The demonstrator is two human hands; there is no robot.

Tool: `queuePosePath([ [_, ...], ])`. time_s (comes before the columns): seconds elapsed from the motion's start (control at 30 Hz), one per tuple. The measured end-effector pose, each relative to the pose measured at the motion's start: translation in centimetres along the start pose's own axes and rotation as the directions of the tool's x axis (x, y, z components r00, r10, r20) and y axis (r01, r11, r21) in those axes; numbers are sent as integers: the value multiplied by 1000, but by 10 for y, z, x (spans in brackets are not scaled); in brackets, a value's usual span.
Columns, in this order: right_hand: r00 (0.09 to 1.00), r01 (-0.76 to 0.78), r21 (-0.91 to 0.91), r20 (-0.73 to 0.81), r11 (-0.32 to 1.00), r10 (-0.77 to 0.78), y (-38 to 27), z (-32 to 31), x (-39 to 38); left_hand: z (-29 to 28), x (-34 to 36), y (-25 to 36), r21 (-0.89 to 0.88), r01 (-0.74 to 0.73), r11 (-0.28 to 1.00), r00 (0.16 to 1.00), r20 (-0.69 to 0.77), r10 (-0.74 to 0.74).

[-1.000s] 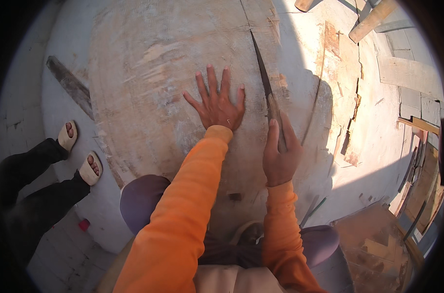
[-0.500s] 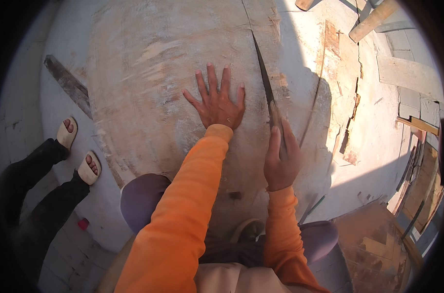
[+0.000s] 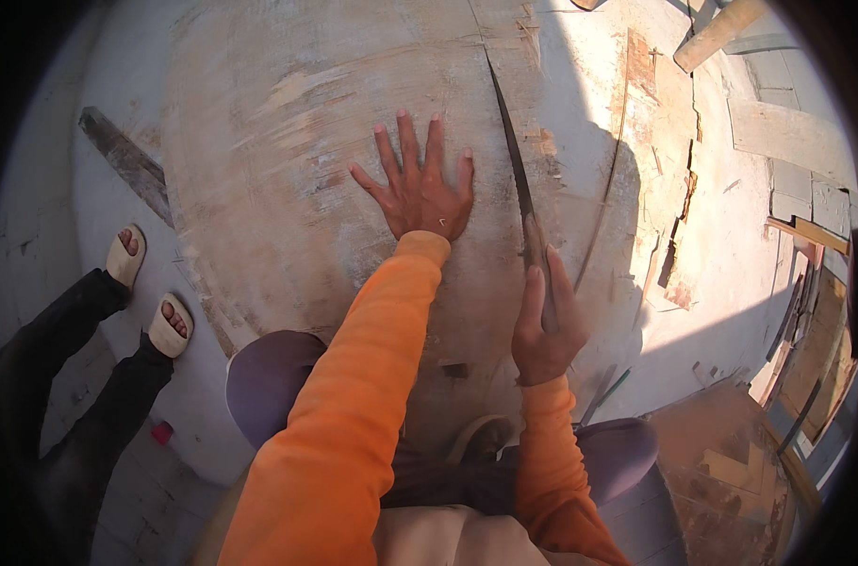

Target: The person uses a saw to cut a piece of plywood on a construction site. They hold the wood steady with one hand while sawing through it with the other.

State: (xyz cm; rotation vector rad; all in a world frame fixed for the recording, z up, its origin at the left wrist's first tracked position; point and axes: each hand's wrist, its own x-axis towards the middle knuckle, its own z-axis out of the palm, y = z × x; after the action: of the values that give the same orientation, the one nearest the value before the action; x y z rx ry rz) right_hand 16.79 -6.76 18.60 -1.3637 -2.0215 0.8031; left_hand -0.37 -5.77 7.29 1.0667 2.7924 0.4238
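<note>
A large worn plywood sheet lies in front of me, its surface scuffed and peeling. My left hand presses flat on it with fingers spread. To the right, my right hand is wrapped round the handle of a handsaw, its long dark blade pointing away from me. The blade lies along a thin dark line that runs on to the far edge of the view. How deep the blade sits in the sheet, I cannot tell.
A person's sandalled feet are at the left, near a dark wooden strip. Cracked boards lie in sunlight at the right. A round pole sits far right; stacked timber and a brown panel are nearer.
My right hand has come slightly toward me with the saw handle. My left hand stays spread on the plywood, and the view has shifted a little.
</note>
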Motion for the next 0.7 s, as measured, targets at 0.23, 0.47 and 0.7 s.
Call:
queuePosePath([
  [0.23,995,-92,-75,34,993,95,-8,-68,-95,-4,4,2,1,-15,1000,999,-42,15],
  [0.47,998,-53,49,32,997,51,-2,2,17,0,0,0,27,-4,1000,1000,-18,5],
  [0.7,990,-135,-7,49,991,135,-12,-92,-123,-7,7,5,5,0,1000,999,-40,0],
])
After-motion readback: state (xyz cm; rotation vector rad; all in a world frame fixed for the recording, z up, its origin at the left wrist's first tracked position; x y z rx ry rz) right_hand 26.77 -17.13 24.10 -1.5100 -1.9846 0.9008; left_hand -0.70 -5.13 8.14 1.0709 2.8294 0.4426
